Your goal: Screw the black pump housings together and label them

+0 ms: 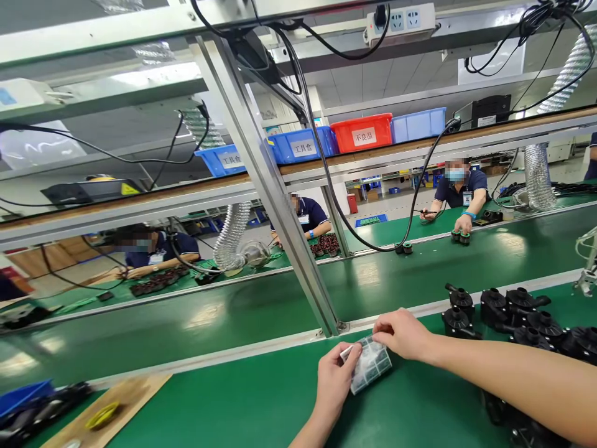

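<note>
A clear plastic compartment box (372, 368) is held tilted above the green bench mat. My left hand (336, 379) grips its left edge, the thumb lying over the top. At the upper right corner of the box, the fingers of my right hand (401, 333) are pinched together on the edge. The lid looks closed, and I cannot make out what is inside. Right of the box, several black pump-like housings (522, 305) stand in a group, some partly hidden behind my right forearm.
A metal post (275, 186) rises just beyond the box. At lower left lie a brown board (107, 414) with a yellow ring (102, 415), and a blue bin (25, 396). Across the green conveyor (280, 283) several co-workers sit. Labelled bins (362, 133) line the shelf above.
</note>
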A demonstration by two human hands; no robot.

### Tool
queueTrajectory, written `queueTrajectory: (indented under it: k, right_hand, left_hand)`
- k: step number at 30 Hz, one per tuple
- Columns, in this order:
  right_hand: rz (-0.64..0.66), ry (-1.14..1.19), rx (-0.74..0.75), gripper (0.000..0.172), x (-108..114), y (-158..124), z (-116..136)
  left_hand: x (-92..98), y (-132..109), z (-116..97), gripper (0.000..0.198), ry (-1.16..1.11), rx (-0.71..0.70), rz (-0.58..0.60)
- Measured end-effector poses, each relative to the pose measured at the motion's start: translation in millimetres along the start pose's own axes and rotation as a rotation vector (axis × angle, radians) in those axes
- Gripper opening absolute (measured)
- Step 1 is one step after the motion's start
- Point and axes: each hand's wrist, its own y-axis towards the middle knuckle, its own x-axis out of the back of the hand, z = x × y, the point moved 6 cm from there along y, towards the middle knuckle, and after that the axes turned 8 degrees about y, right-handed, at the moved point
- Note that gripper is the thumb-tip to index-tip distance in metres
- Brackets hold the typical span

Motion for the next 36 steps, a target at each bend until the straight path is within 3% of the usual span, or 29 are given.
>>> queueTrajectory:
  k: [6,10,17,23,29,36]
  right_hand:
    - [-0.014,0.004,0.112,0.012,2.8,-3.0,10.4]
    - [-0.051,0.063,0.055,0.046,6.4,-4.2,7.6]
    - [-0.080,0.148,0.071,0.067,9.8,-4.7,11.1]
    - [-0.087,0.266,0.151,0.059,11.1,-4.5,19.4]
    - [-0.025,0.484,0.131,0.095,3.3,-1.7,18.6]
    - [0.047,0.584,0.122,0.095,-3.8,0.4,17.1]
  left_hand:
    - [-0.5,-0.1,2.3,0.053,-0.042,0.023,-0.004]
    - [-4.2,-2.2,-0.2,0.053,-0.107,0.028,0.019]
    - [0.2,-4.7,-8.3,0.053,-0.145,-0.002,-0.030]
    - [0.5,-6.3,-9.5,0.055,-0.053,-0.033,-0.042]
    - [-0.1,-13.6,-19.4,0.043,0.127,-0.142,-0.053]
    - [1.0,-12.2,-21.5,0.032,0.305,-0.264,-0.046]
